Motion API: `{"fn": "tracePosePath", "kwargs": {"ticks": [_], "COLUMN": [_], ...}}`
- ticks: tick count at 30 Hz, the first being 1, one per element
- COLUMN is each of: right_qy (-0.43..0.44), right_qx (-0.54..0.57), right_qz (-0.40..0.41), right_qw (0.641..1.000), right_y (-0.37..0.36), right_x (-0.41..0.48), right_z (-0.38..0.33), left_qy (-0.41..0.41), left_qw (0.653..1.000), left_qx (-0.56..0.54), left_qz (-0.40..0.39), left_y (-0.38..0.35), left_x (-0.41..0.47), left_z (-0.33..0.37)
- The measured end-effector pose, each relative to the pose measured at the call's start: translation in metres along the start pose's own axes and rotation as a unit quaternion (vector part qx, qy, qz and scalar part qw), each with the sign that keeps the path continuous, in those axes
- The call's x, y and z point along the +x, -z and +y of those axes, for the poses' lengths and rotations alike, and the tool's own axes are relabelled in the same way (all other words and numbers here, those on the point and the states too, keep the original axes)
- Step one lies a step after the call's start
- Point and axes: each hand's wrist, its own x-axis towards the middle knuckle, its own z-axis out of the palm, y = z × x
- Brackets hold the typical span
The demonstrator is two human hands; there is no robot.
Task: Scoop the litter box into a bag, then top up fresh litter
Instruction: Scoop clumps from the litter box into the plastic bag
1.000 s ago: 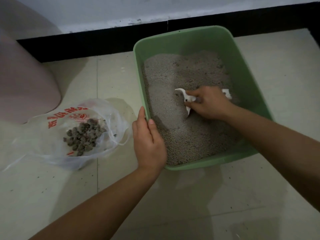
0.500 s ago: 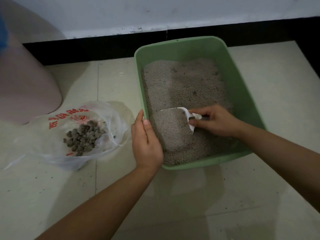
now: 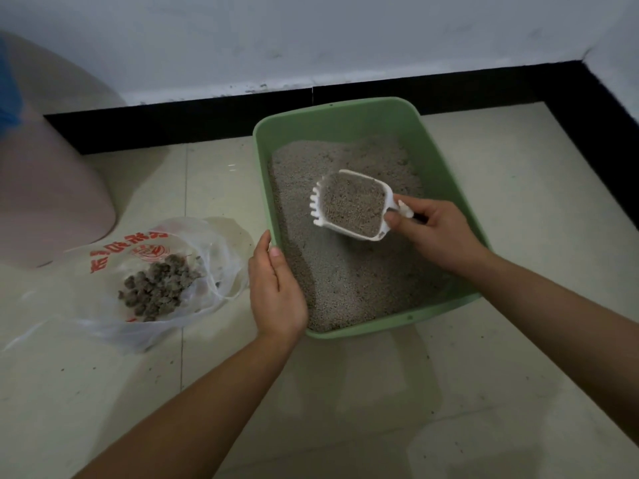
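Note:
A green litter box [image 3: 446,188] stands on the tiled floor, filled with grey litter [image 3: 349,281]. My right hand [image 3: 439,233] grips the handle of a white slotted scoop [image 3: 352,205], held level above the litter and heaped with grey grains. My left hand [image 3: 276,292] rests against the box's left rim near its front corner, fingers together along the edge. To the left lies a clear plastic bag [image 3: 214,243] with red print, holding a pile of dark clumps [image 3: 159,288].
A large pinkish rounded object [image 3: 48,195] stands at the far left. A white wall with a black skirting board [image 3: 207,112] runs behind the box and turns a corner at the right. Pale floor tiles [image 3: 380,409] spread in front.
My right hand dragged the scoop through the litter toward the front, then lifted it out full and level above the middle of the box. My left hand stayed on the rim.

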Motion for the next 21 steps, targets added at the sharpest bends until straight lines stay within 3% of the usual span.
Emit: {"fn": "tracePosePath", "kwargs": {"ticks": [6,21], "right_qy": [0.003,0.010], "right_qx": [-0.033,-0.111], "right_qz": [0.037,0.038], "right_qw": [0.999,0.993], "right_y": [-0.001,-0.008], "right_x": [0.001,-0.004], "right_z": [-0.010,-0.021], "left_qy": [0.000,-0.001], "left_qw": [1.000,1.000], "left_qx": [0.006,0.005], "left_qz": [-0.001,0.003], "left_y": [0.001,0.000], "left_x": [0.000,0.001], "left_z": [-0.001,-0.001]}}
